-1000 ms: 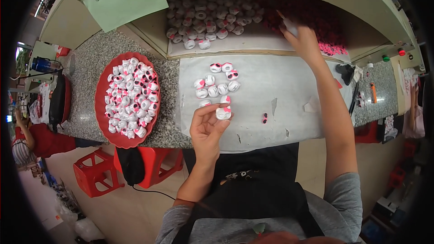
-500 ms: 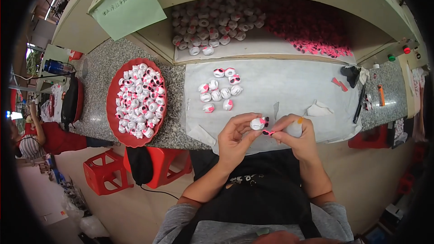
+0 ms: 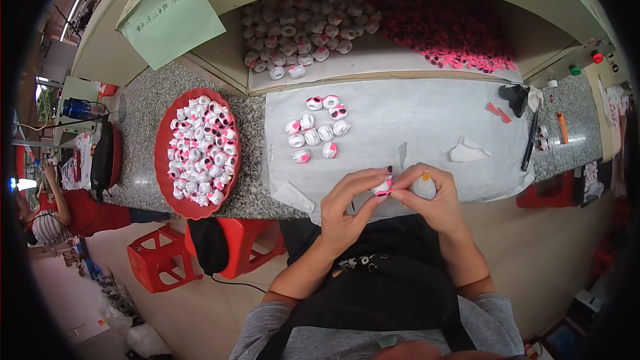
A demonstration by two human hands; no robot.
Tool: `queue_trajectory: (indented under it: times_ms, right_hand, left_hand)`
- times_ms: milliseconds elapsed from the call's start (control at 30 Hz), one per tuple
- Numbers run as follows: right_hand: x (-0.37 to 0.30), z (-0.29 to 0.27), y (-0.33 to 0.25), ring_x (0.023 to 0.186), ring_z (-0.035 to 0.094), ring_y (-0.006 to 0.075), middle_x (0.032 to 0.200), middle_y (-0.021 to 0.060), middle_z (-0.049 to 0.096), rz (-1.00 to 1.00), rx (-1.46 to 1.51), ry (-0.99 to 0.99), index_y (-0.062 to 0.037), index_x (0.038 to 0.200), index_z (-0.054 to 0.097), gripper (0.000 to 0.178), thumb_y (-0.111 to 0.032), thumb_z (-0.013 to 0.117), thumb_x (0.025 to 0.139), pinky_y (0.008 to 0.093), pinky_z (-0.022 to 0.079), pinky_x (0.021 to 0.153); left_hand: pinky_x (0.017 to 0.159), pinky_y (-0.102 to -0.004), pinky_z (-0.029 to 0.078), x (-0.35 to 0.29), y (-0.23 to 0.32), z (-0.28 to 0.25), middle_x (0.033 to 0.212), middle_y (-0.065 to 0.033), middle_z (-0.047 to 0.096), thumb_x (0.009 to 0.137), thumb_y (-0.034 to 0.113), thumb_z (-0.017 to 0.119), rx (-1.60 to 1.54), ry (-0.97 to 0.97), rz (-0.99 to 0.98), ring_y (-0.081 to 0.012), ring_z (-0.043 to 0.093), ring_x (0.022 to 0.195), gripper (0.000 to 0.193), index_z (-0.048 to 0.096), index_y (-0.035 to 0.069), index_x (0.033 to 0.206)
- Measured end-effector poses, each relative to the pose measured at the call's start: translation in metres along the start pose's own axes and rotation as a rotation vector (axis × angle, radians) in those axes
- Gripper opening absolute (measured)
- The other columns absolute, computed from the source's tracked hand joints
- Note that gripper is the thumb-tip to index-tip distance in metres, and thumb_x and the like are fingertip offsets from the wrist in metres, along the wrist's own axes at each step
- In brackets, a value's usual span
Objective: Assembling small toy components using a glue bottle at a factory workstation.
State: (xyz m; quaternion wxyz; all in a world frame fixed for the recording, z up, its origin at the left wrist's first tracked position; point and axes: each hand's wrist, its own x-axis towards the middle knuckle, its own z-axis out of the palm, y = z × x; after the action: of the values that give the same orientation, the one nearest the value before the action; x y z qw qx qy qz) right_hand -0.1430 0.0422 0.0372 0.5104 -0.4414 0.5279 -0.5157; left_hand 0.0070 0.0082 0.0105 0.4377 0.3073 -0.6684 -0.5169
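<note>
In front of my chest, my left hand (image 3: 343, 210) pinches a small round white toy head (image 3: 379, 190) with pink and black parts. My right hand (image 3: 441, 205) is closed round a small squeeze bottle (image 3: 424, 189), pale with an orange tip. Its thumb and forefinger press at a pink-and-black piece (image 3: 385, 193) against the side of the toy head. Fingers partly cover both parts. Beyond my hands, several similar white heads (image 3: 325, 133) with pink patches stand in loose rows on a white paper sheet (image 3: 400, 117).
At left lies a red scalloped tray (image 3: 162, 180) heaped with finished-looking heads. A shelf (image 3: 413, 67) at the back holds piles of white heads (image 3: 287, 30) and pink pieces (image 3: 460, 53). A black pen (image 3: 530, 140) and an orange cutter (image 3: 563, 127) lie right. Red stools (image 3: 157, 260) stand below left.
The pink-and-black piece in my right fingers has come up against the toy head. The head has turned in my left hand, and the bottle has shifted slightly left.
</note>
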Motion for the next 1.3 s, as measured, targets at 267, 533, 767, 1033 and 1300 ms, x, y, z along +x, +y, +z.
queue_trajectory:
  times_ms: [267, 533, 767, 1033, 1300]
  right_hand:
    - [-0.004, 0.008, 0.012, 0.069, 0.049, 0.0079, 0.074, 0.003, 0.055, -0.075, 0.074, 0.043, -0.0006, 0.085, 0.051, 0.024, -0.001, 0.063, 0.064, 0.0215, 0.039, 0.066]
    - [-0.003, 0.012, 0.013, 0.057, 0.048, 0.008, 0.07, 0.0052, 0.053, -0.016, 0.129, -0.078, 0.0007, 0.088, 0.052, 0.027, 0.002, 0.063, 0.063, 0.0193, 0.039, 0.052]
    - [-0.004, 0.013, 0.013, 0.056, 0.049, 0.0089, 0.074, 0.0084, 0.054, 0.044, 0.25, -0.065, 0.0022, 0.086, 0.051, 0.023, 0.003, 0.061, 0.065, 0.0195, 0.039, 0.047]
    - [-0.012, 0.014, 0.024, 0.056, 0.051, 0.0123, 0.081, 0.0139, 0.055, -0.028, 0.278, -0.031, 0.003, 0.083, 0.05, 0.022, 0.004, 0.061, 0.064, 0.0216, 0.041, 0.047]
    - [-0.013, 0.015, 0.023, 0.056, 0.051, 0.0124, 0.079, 0.0136, 0.055, -0.017, 0.323, 0.005, 0.0026, 0.082, 0.05, 0.021, 0.004, 0.061, 0.064, 0.0216, 0.041, 0.047]
  left_hand:
    - [0.077, -0.0288, 0.041, -0.001, 0.006, 0.0, 0.096, -0.0177, 0.051, 0.071, -0.002, 0.055, -0.524, 0.063, -0.19, -0.0215, 0.05, 0.091, 0.019, 0.048, -0.003, 0.088]
    - [0.085, -0.0299, 0.036, -0.01, -0.005, -0.003, 0.102, -0.0159, 0.049, 0.073, -0.007, 0.05, -0.608, 0.021, -0.232, -0.0207, 0.046, 0.097, 0.023, 0.048, -0.005, 0.095]
    - [0.086, -0.0343, 0.034, -0.012, -0.009, -0.004, 0.097, -0.0145, 0.053, 0.072, -0.003, 0.054, -0.564, -0.016, -0.229, -0.0233, 0.048, 0.096, 0.021, 0.051, -0.002, 0.093]
    - [0.092, -0.0428, 0.023, -0.01, -0.008, 0.002, 0.093, -0.0126, 0.055, 0.071, 0.002, 0.056, -0.433, 0.007, -0.093, -0.0251, 0.049, 0.094, 0.018, 0.053, 0.0, 0.089]
    - [0.093, -0.0423, 0.023, -0.01, -0.008, 0.003, 0.094, -0.0121, 0.054, 0.072, 0.001, 0.054, -0.493, -0.005, -0.101, -0.0231, 0.049, 0.095, 0.019, 0.052, 0.0, 0.091]
